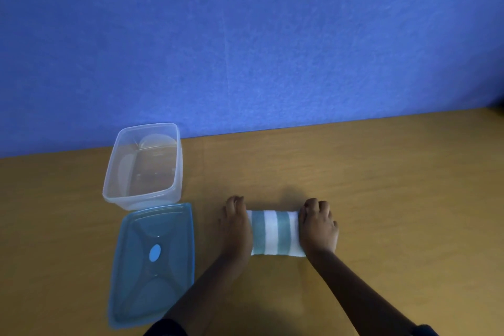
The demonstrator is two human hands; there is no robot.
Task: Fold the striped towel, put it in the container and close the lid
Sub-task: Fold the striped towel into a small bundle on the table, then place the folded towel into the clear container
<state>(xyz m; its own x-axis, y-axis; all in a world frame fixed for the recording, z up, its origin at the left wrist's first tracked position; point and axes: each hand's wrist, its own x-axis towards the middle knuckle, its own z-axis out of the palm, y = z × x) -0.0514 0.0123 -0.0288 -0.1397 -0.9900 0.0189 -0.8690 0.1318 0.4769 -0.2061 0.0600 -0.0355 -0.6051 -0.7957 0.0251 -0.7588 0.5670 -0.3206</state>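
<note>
Folded striped towel [274, 232] lying flat on the wooden table [381, 199], lower centre of the frame, a compact block with teal and white bands running top to bottom. Gripped at both ends: left hand [236, 222] over its left end, fingers curled down past the far edge; right hand [317, 224] over its right end, fingers curled round the upper right corner. Off to the left of the frame, clear plastic container [143, 166], open-topped, nothing inside but its own moulded base. Just below it and touching or nearly touching its near wall, translucent blue lid [152, 262], flat on the table, a lighter blue oval at its middle. Lid just beside the left forearm, near the towel. Across the upper half of the frame, blue textured wall [245, 35] meeting the table's far edge. At the bottom edge, dark sleeves [163, 329].
</note>
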